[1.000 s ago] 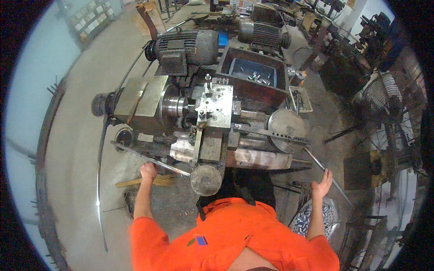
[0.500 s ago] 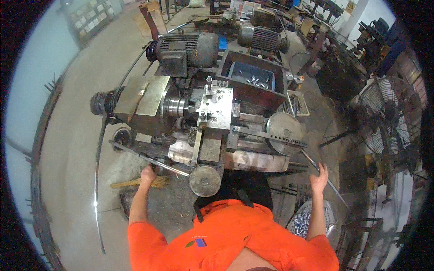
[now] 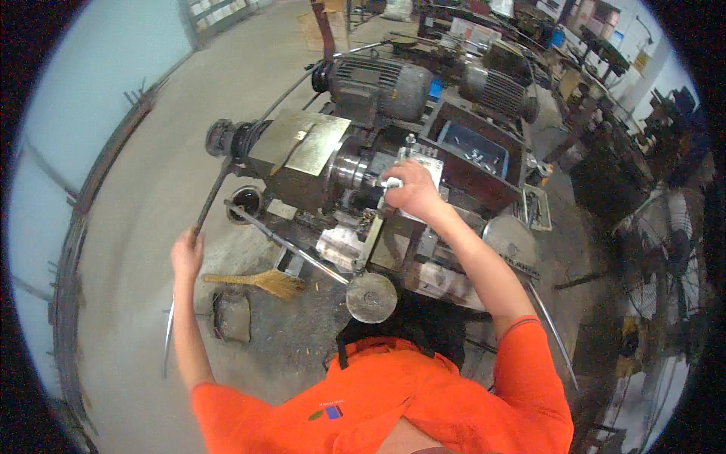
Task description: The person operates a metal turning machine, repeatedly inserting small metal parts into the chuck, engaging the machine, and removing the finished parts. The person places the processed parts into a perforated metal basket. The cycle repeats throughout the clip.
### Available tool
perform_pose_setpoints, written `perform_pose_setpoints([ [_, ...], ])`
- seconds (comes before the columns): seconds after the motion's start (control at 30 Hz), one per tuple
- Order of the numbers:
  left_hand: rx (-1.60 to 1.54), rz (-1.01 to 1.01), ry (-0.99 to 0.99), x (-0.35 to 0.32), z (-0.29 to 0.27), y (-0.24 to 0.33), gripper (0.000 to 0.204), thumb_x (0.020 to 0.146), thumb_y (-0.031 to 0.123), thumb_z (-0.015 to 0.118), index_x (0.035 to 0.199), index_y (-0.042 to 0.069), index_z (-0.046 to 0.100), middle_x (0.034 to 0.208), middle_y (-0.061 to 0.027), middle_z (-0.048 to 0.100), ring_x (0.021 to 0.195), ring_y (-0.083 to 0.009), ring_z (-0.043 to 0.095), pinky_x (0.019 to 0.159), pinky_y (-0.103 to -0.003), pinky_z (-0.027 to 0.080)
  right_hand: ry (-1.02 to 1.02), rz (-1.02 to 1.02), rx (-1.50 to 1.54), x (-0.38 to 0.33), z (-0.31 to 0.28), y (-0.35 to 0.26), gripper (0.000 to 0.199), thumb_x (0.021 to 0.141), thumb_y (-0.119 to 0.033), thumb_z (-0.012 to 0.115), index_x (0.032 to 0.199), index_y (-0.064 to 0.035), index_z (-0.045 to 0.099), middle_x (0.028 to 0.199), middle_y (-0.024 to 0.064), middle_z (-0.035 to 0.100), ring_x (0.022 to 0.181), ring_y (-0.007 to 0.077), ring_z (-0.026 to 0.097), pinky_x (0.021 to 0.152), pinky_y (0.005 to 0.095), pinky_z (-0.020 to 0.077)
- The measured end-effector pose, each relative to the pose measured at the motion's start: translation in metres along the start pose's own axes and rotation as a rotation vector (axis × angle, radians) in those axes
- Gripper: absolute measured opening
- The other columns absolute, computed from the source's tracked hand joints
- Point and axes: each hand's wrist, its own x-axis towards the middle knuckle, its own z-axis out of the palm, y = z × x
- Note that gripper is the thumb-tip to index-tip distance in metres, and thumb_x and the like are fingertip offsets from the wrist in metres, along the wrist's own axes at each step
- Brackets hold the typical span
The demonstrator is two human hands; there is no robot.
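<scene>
My left hand [image 3: 187, 257] is closed around a long lever rod [image 3: 212, 195], which slants down along the left side of a small lathe. Past the hand, the rod's thin shiny end continues toward the floor. My right hand [image 3: 414, 189] reaches over the machine to the gap between the metal chuck [image 3: 349, 168] and the drilled tool-post plate [image 3: 432, 168]. Its fingers are curled around a small bright piece [image 3: 392, 182], mostly covered, so its kind is unclear. Below stands a second bar lever [image 3: 283, 242], which neither hand touches, near a round metal disc [image 3: 371, 297].
A blue tray [image 3: 493, 161] of small metal parts sits in a box behind the tool post. A ribbed motor [image 3: 397, 87] stands at the back. On the floor at left lie a straw broom [image 3: 272, 282] and a dustpan [image 3: 233, 321]. A larger disc [image 3: 510, 236] is at right.
My left hand has shifted from beside the bar lever to the long rod at left. My right hand has left the right-hand rod and moved up to the chuck area. The view has swung left.
</scene>
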Motion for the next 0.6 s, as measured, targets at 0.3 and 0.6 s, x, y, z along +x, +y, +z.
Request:
perform_pose_setpoints([
  [0.3,0.136,-0.502,-0.087,-0.059,0.029,-0.092,0.067,0.090,0.056,0.027,0.084,0.001,0.065,0.085,-0.0247,0.062,0.083,-0.0410,0.059,0.074,-0.048,0.045,-0.308,0.174,-0.282,0.038,0.050,-0.018,0.023,0.049,-0.018,0.052,0.059,-0.0013,0.065,0.072,0.0226,0.062,0.075,0.0387,0.056,0.072,0.0419,0.0474],
  [0.6,0.052,-0.611,-0.079,-0.042,0.024,-0.049,0.064,0.090,0.055,0.025,0.092,0.005,0.065,0.092,-0.0209,0.063,0.091,-0.0400,0.057,0.081,-0.048,0.042,-0.358,0.207,-0.296,0.040,0.047,-0.018,0.025,0.053,-0.022,0.057,0.063,-0.0014,0.066,0.076,0.0222,0.063,0.075,0.0362,0.062,0.072,0.0389,0.0506],
])
